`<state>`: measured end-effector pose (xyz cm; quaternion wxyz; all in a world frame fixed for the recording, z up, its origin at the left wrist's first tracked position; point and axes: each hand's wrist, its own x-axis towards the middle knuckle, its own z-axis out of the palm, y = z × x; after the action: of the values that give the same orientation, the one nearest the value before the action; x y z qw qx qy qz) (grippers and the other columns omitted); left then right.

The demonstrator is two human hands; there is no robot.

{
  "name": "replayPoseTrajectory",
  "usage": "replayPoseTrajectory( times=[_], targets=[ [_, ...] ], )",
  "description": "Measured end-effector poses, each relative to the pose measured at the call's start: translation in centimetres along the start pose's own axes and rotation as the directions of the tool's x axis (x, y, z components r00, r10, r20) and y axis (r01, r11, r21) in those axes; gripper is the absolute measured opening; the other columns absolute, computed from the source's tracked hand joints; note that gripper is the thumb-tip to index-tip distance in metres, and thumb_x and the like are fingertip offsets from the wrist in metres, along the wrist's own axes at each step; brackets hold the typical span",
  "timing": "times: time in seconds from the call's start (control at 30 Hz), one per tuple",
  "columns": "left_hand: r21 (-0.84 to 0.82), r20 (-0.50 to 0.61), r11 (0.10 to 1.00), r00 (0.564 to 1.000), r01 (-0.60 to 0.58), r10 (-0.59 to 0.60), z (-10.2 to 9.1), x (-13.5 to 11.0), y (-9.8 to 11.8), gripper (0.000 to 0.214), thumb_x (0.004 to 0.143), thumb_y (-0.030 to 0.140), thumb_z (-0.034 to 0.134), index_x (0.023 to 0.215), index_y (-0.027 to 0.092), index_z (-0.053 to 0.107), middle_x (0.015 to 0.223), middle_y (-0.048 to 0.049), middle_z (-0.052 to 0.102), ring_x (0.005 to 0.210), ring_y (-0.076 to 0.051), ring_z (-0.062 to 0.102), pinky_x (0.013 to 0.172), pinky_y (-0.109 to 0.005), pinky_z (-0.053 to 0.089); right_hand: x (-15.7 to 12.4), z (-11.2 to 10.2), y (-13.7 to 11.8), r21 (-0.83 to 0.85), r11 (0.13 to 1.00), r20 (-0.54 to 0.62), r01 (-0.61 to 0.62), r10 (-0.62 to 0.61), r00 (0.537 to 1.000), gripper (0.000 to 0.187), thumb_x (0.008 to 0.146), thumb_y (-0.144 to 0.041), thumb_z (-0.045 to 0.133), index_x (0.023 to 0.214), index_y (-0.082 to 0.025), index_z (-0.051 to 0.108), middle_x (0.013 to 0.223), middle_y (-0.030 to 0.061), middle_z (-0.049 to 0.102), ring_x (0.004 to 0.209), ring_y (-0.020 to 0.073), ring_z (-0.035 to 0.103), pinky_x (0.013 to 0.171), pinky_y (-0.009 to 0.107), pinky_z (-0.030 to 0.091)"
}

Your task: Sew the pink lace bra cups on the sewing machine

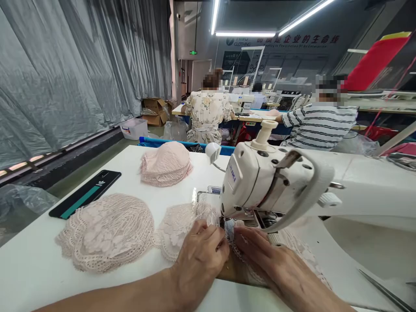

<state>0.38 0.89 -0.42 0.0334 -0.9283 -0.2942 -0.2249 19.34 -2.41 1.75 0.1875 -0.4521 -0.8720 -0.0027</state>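
Observation:
My left hand [203, 251] is closed, its fingers pinching pale pink lace fabric [177, 227] just left of the needle area of a white sewing machine [250, 177]. Right of the needle, my right hand [269, 258] grips more of the lace, its fingers close together and its thumb hidden. A pale bluish strip [230, 229] shows between the hands under the machine head. To the left, joined to the lace by a narrow band, lies a rounded lace cup [112, 229] with floral appliqué. The needle tip and the seam are hidden.
A pink moulded bra cup [167, 164] sits farther back on the white table [29, 260]. A black and teal phone-like object [87, 194] lies by the left edge. Scissors-like metal blades [386, 288] rest at lower right. Co-workers sit ahead at other machines.

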Motion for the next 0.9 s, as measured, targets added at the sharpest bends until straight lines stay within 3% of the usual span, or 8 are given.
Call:
replayPoseTrajectory(
  times=[0.17, 0.4, 0.63, 0.73, 0.9],
  targets=[
    [-0.058, -0.038, 0.998, 0.999, -0.012, 0.01, -0.3, 0.1, -0.5, 0.007, 0.086, 0.011, 0.053, 0.08, 0.015, 0.056, 0.089, -0.0015, 0.061, 0.08, -0.013, 0.056, 0.078, -0.031, 0.038, 0.1, 0.8, 1.0, 0.058, 0.998, -0.104, -0.007, 0.013, 0.995, 0.02, 0.092, -0.03, 0.051, 0.108, -0.02, 0.057, 0.11, 0.0054, 0.06, 0.089, 0.016, 0.06, 0.075, 0.034, 0.052],
    [-0.095, -0.129, 0.994, 0.991, -0.056, 0.044, -0.1, 0.0, -0.9, 0.002, 0.086, 0.013, 0.056, 0.085, 0.013, 0.057, 0.089, 0.0, 0.061, 0.08, -0.012, 0.055, 0.078, -0.031, 0.037, -0.4, 1.8, 2.2, 0.147, 0.989, -0.155, 0.012, 0.011, 0.988, 0.028, 0.095, -0.027, 0.038, 0.096, -0.027, 0.066, 0.096, 0.0047, 0.065, 0.09, 0.0196, 0.063, 0.07, 0.029, 0.056],
    [-0.074, -0.153, 0.995, 0.986, -0.072, 0.06, -0.4, 0.2, -0.9, 0.005, 0.086, 0.01, 0.055, 0.09, 0.012, 0.058, 0.09, -0.0009, 0.063, 0.078, -0.011, 0.056, 0.078, -0.032, 0.036, -0.3, 3.1, 2.6, 0.175, 0.984, -0.243, 0.032, 0.012, 0.97, 0.029, 0.095, -0.031, 0.038, 0.103, -0.027, 0.065, 0.086, 0.0044, 0.068, 0.077, 0.019, 0.066, 0.063, 0.028, 0.057],
    [-0.08, -0.135, 0.994, 0.989, -0.07, 0.058, -0.4, 0.1, -0.9, 0.006, 0.087, 0.01, 0.053, 0.089, 0.012, 0.058, 0.091, -0.0008, 0.063, 0.079, -0.012, 0.057, 0.079, -0.032, 0.036, -0.3, 3.1, 2.6, 0.126, 0.989, -0.304, 0.071, -0.029, 0.952, 0.024, 0.094, -0.026, 0.041, 0.101, -0.026, 0.064, 0.09, 0.0043, 0.07, 0.078, 0.0186, 0.066, 0.065, 0.028, 0.056],
    [-0.115, -0.065, 0.992, 0.997, -0.055, 0.048, -0.4, 0.1, -0.9, 0.001, 0.087, 0.013, 0.054, 0.088, 0.013, 0.055, 0.097, -0.0005, 0.063, 0.085, -0.012, 0.057, 0.082, -0.032, 0.035, -0.7, 3.7, 3.2, 0.095, 0.991, -0.31, 0.093, -0.059, 0.949, 0.018, 0.089, -0.02, 0.049, 0.102, -0.023, 0.061, 0.095, 0.0048, 0.07, 0.086, 0.0201, 0.065, 0.074, 0.033, 0.053]
  ],
)
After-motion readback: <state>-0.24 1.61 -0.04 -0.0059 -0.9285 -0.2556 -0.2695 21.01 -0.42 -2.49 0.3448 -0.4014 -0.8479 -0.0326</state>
